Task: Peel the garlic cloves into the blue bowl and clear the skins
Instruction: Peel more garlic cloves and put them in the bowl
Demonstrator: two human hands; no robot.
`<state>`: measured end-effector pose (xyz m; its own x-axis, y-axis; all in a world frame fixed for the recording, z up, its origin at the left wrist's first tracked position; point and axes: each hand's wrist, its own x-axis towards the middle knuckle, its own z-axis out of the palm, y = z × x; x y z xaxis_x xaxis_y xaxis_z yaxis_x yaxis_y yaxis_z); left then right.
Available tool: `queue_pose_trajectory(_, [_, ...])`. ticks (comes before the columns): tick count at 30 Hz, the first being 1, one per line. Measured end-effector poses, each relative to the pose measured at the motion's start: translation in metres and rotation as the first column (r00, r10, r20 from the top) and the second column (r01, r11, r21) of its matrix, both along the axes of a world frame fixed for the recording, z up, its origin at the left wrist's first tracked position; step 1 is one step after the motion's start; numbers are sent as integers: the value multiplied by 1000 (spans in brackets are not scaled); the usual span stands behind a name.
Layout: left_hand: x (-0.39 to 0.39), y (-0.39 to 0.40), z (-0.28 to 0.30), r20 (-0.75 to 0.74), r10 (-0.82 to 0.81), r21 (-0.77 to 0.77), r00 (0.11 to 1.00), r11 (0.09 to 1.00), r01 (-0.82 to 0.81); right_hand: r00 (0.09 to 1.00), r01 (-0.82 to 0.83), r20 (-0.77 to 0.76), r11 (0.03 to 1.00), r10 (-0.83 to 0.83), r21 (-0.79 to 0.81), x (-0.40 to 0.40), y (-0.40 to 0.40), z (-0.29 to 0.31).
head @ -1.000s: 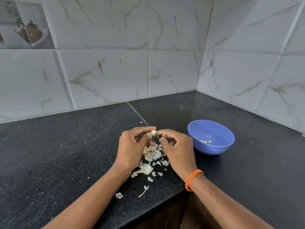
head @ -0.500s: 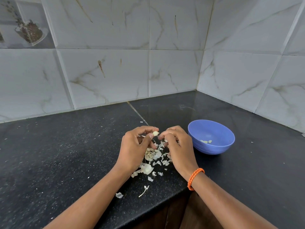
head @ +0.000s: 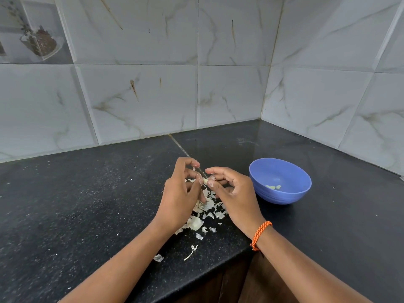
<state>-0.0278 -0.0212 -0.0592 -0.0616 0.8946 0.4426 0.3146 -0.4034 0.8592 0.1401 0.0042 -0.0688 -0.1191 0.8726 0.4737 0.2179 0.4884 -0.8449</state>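
Note:
A small pale garlic clove sits between my two hands above the black counter. My left hand pinches it with curled fingers. My right hand, with an orange band on the wrist, pinches the clove's other side with thumb and forefinger; a scrap of skin clings near its fingertips. Under both hands lies a heap of white garlic skins. The blue bowl stands just right of my right hand, with a few peeled cloves at its bottom.
Loose skin bits lie toward the counter's front edge, which cuts inward between my forearms. Marble-look tiled walls meet in a corner behind the bowl. A seam runs across the counter top.
The clove has dropped lower between my hands. My left forefinger has lifted and my right fingers have spread apart a little, both hands still working at the clove.

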Motion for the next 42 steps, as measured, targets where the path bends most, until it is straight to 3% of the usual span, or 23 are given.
queue_pose_trajectory(5, [0,3,-4,53,-22,-33,998,999,24,998,-7,55,1000,6,18,-1,-1,1])
queue_pose_trajectory(15, [1,5,-5,28,-47,-4,998,999,47,998,-57,-1,998,57,38,-5,-3,-2])
queue_pose_trajectory(31, [-2,2,-5,-126,1,-3,992,1000,-2,990,-55,-133,998,52,-20,-2,-2,0])
queue_pose_trajectory(42, [-6,4,-1,-142,185,30,972,983,-183,971,-81,-229,995,64,-64,-1,-3,1])
